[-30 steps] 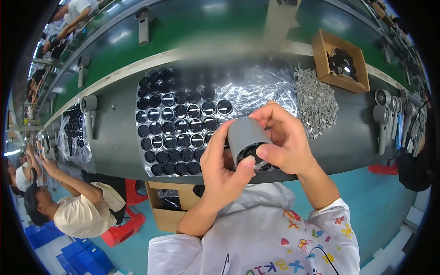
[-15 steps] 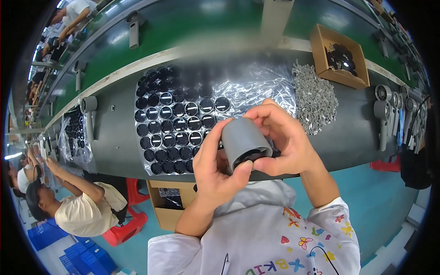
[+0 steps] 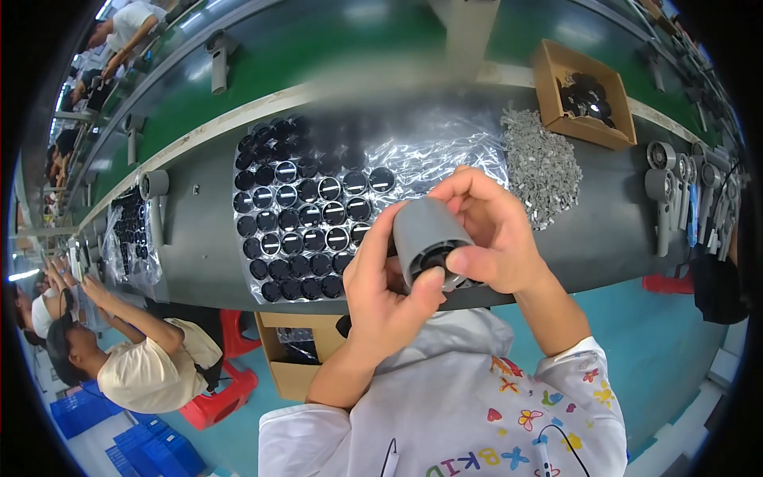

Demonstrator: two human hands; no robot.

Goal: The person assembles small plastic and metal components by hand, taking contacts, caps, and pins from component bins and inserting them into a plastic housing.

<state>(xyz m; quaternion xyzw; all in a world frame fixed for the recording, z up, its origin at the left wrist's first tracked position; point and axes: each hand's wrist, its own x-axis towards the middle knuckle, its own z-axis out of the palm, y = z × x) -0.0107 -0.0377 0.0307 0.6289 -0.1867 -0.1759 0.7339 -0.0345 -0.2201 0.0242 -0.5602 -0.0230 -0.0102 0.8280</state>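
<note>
A grey cylindrical housing with a dark open end is held up in front of me by both hands. My right hand wraps its right side, thumb under the rim. My left hand supports it from below and the left, thumb pressing at the dark opening. Behind the hands, on the grey workbench, lies a clear plastic sheet carrying several rows of round black parts.
A heap of small grey metal pieces lies right of the sheet. A cardboard box with black parts stands behind it. Grey tool-like bodies lie at the right. Another person works at the left; an open carton sits under the bench.
The grey housing and both hands have shifted slightly left and lower in view, and my left thumb has moved onto the dark open end.
</note>
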